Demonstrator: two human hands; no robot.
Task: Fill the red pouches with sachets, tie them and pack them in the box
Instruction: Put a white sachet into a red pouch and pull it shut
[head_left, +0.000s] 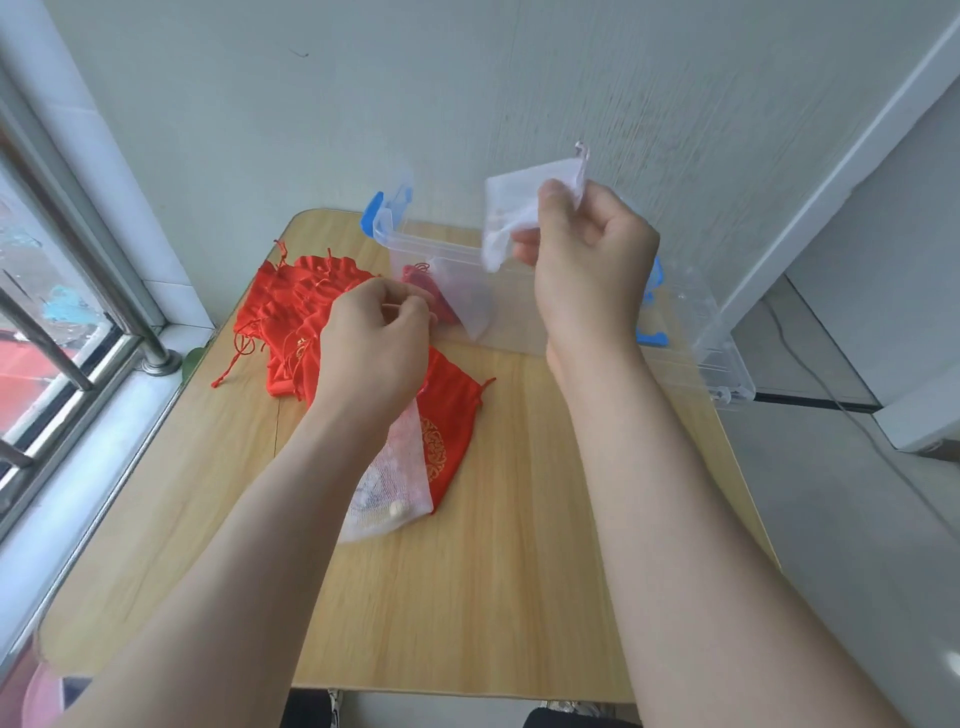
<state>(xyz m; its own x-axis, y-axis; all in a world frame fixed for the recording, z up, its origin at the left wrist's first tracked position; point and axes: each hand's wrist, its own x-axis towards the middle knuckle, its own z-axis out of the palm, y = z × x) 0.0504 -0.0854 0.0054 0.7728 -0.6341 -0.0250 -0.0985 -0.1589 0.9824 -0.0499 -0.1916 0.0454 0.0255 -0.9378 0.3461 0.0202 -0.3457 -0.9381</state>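
Up high, right hand (592, 260) grip pinched on white sachet (511, 218); left hand (371, 348) grip's closure unclear over red pouches (291, 306).

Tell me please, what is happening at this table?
A person is packing red pouches. The right hand holds up a white mesh sachet above the clear plastic box, which already holds one red pouch. The left hand rests over a red pouch beside a pile of empty pouches.
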